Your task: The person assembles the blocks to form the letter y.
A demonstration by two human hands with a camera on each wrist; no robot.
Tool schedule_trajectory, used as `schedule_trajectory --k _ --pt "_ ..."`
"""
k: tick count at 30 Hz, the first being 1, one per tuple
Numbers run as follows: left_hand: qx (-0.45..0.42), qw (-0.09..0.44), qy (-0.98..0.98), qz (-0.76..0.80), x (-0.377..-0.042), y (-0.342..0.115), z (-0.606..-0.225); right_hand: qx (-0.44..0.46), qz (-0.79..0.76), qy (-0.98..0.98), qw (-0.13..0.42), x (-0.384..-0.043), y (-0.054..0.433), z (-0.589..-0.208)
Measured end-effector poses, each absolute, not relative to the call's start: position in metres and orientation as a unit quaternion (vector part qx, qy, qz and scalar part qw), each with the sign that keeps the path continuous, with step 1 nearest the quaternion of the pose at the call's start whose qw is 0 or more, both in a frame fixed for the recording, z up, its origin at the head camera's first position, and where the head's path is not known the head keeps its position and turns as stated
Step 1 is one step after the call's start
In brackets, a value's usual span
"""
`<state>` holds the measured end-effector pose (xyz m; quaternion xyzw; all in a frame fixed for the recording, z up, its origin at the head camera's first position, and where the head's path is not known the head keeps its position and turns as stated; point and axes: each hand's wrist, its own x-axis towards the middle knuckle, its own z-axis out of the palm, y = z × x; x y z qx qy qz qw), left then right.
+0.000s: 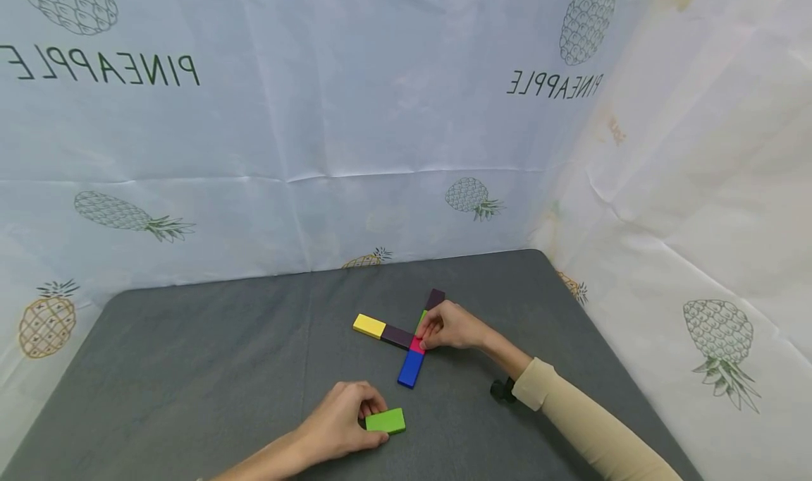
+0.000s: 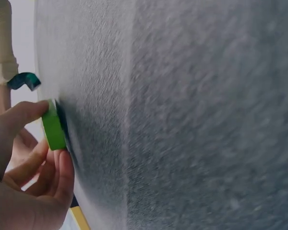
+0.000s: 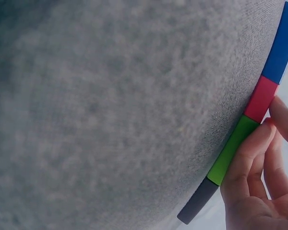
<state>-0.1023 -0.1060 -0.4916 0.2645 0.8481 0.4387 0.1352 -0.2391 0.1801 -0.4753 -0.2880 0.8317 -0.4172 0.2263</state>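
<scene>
My left hand (image 1: 345,419) pinches a bright green block (image 1: 385,421) low over the dark table, thumb on the near side and fingers on the far side. The left wrist view shows the same green block (image 2: 54,127) between thumb and fingers. Farther off, my right hand (image 1: 453,324) has its thumb and fingertips at a red block (image 1: 416,344) within a flat arrangement. In line with it lie a blue block (image 1: 411,368), another green block (image 3: 233,149) and a dark block (image 1: 435,297). Sideways from the red one run a second dark block (image 1: 397,336) and a yellow block (image 1: 369,325).
The grey cloth-covered table (image 1: 209,354) spreads around both hands. A white curtain (image 1: 380,128) with pineapple prints hangs behind it and along the right side. A black wrist device (image 1: 502,390) is at the right sleeve.
</scene>
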Motion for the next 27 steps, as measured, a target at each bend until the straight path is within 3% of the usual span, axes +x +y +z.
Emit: schedule_trajectory --k 9,17,27 --pt "0.230 0.079 0.870 0.429 -0.117 -0.101 -0.493 -0.290 -0.416 0.831 0.228 -0.239 0.180 -0.474" --pt "0.208 0.075 0.882 0.417 -0.121 -0.097 -0.495 -0.284 -0.417 0.832 0.229 -0.239 0.179 -0.475" --pt "0.236 0.029 0.877 0.418 -0.124 -0.099 -0.513 -0.284 -0.416 0.833 0.229 -0.240 0.180 -0.476"
